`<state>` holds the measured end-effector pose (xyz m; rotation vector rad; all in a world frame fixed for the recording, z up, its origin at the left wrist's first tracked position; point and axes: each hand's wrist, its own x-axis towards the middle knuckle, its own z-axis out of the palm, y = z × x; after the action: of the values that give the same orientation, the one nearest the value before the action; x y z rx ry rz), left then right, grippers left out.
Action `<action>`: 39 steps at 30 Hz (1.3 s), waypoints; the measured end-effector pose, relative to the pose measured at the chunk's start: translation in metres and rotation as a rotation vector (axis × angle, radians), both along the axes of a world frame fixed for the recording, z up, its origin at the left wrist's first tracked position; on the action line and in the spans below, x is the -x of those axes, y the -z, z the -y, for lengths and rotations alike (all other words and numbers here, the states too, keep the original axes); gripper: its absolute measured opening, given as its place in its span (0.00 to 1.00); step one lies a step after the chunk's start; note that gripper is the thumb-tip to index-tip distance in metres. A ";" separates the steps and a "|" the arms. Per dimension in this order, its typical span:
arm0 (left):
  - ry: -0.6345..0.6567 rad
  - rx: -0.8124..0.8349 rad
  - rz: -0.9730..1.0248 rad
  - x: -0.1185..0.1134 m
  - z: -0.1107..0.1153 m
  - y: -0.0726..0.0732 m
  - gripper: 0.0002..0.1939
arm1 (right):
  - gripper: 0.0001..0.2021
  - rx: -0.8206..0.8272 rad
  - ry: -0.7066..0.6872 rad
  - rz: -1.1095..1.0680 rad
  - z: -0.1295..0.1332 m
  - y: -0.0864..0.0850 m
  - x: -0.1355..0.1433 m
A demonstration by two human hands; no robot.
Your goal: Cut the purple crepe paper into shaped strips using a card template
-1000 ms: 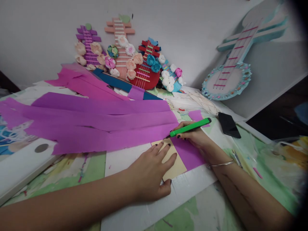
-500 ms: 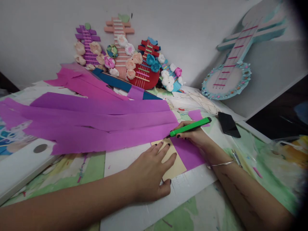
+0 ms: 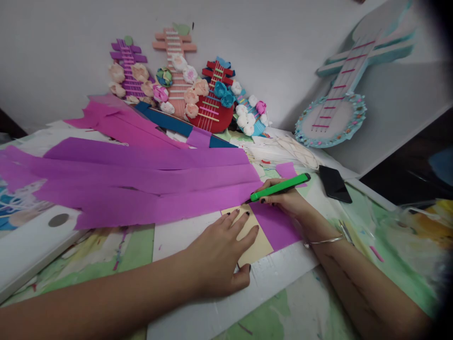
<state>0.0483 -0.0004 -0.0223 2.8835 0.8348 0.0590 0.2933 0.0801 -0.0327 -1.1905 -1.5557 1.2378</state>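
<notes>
Two bare hands work at a craft table — the left hand (image 3: 221, 250) spread flat on a tan card (image 3: 255, 242), the right hand (image 3: 288, 200) gripping a green cutter (image 3: 280, 186), tip at the purple paper (image 3: 148, 189) edge.

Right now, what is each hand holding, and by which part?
The right hand grips the green cutter by its lower barrel, near the tip. The left hand holds nothing; it presses flat on the tan card.

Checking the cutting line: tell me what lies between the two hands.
Head view: between the left hand and the right hand lie the tan card and purple paper; the green cutter tip meets the card's top corner.
</notes>
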 end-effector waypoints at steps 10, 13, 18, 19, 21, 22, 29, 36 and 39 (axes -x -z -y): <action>0.002 0.052 -0.029 -0.001 0.001 -0.008 0.35 | 0.10 0.004 0.007 0.013 -0.002 0.001 -0.006; -0.004 0.055 -0.024 -0.001 0.001 -0.008 0.35 | 0.10 -0.002 0.002 0.018 -0.001 0.000 -0.006; 0.002 0.057 -0.023 0.000 0.000 -0.009 0.35 | 0.11 0.026 0.006 0.003 -0.002 -0.001 -0.008; 0.002 0.053 -0.022 0.000 0.000 -0.009 0.35 | 0.12 0.031 0.007 -0.006 -0.002 0.000 -0.009; 0.002 0.042 -0.021 0.000 0.000 -0.008 0.35 | 0.11 0.036 0.008 -0.022 -0.003 0.000 -0.010; 0.002 0.037 -0.019 0.000 0.000 -0.007 0.35 | 0.11 0.038 0.008 -0.028 -0.003 0.000 -0.010; 0.004 0.017 0.003 0.000 0.000 0.000 0.36 | 0.11 0.037 -0.007 -0.050 -0.003 0.001 -0.012; 0.001 0.020 0.014 0.000 0.000 0.001 0.35 | 0.12 0.061 0.008 -0.044 -0.003 0.000 -0.011; 0.000 0.014 0.024 0.000 0.000 0.002 0.35 | 0.12 0.081 0.010 -0.078 -0.003 0.001 -0.012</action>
<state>0.0485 -0.0007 -0.0239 2.8643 0.8282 0.0872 0.3050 0.0834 -0.0336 -1.1853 -1.4531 1.3367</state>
